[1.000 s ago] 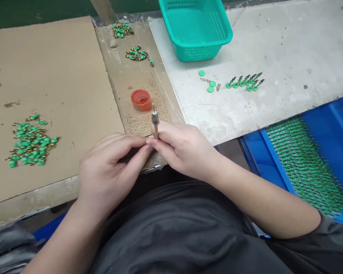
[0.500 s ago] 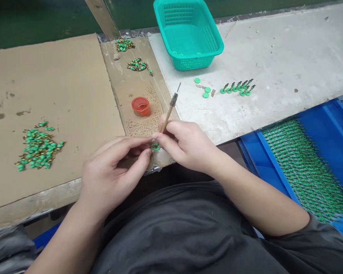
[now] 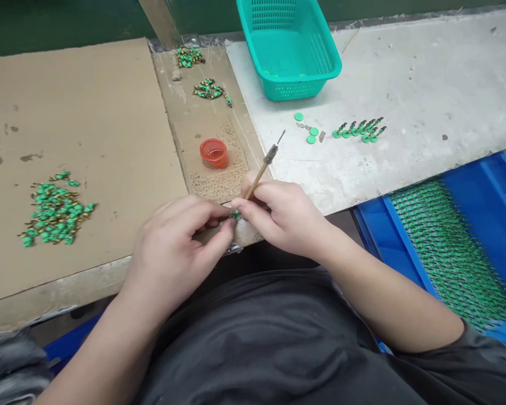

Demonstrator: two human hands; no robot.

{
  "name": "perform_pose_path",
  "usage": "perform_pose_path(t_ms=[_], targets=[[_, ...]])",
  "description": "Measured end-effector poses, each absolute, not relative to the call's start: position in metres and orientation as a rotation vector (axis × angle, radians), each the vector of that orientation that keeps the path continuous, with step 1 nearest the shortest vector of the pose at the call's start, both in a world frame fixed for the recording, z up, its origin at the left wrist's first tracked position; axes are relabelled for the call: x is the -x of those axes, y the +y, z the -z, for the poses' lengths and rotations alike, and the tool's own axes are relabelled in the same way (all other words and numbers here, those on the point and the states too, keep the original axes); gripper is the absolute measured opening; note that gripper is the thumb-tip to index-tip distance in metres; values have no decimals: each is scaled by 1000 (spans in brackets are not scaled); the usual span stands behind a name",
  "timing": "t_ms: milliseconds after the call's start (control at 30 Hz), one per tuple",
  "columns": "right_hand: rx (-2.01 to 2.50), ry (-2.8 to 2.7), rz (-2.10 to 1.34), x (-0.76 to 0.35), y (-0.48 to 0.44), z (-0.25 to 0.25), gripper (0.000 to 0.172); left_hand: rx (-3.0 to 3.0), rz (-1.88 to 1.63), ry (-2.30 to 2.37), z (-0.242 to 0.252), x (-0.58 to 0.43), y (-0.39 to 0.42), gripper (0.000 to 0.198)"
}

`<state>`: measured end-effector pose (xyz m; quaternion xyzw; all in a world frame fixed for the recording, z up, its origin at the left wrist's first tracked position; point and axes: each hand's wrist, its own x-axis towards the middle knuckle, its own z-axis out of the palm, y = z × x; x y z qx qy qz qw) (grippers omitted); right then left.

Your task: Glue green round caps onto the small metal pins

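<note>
My left hand (image 3: 181, 242) is closed, thumb and forefinger pinching a small green piece (image 3: 235, 214) near the table's front edge. Fingers cover most of that piece, so its full shape is hidden. Beside it, my right hand (image 3: 284, 216) grips a thin wooden-handled paintbrush (image 3: 259, 177) with its dark, fine tip pointing up and to the right. The right fingertips also meet the green piece. Just beyond the hands stands a small red cup (image 3: 213, 153) with liquid in it.
Small green-and-dark figures lie in a pile (image 3: 57, 211) on cardboard at left, with smaller heaps (image 3: 208, 89) behind the cup. Green discs (image 3: 311, 139) and standing figures (image 3: 358, 129) are at right. A teal basket (image 3: 295, 89) stands behind; a blue crate (image 3: 409, 253) holds many figures.
My fingertips have drawn closer around the green piece, and less of its disc shows. The paintbrush leans further right. The whole view has shifted slightly.
</note>
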<state>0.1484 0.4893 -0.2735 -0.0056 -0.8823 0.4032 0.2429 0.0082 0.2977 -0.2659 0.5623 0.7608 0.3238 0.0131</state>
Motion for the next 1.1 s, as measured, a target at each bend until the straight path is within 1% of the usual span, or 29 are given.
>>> perform_pose_path(t_ms=[300,400,467,567,667,733,867,1000,1100], targets=[[-4,-2399,-1108,-148,489,274,37,-1749,-1001,2371,267,-9,297,13],[-4,-2436,-1088,-150,487,271,30,-1737,-992,2365,266,-9,298,12],[12,-2494,-1084,-150,485,267,26,-1719,-981,2361,264,-9,299,17],[13,-2571,-1079,-150,482,262,25,-1697,-977,2368,260,-9,301,26],[-11,-2563,-1076,-147,481,264,24,-1668,-1000,2375,258,-9,302,28],[4,-2538,-1087,-146,480,267,24,-1636,-999,2364,259,-9,302,26],[155,-2428,-1205,-152,481,268,31,-1616,-1004,2355,259,-9,299,13],[444,-2091,-1403,-171,484,265,30,-1569,-1055,2310,254,-11,292,17],[564,-1968,-1444,-183,487,269,34,-1549,-1159,2304,250,-14,291,16]])
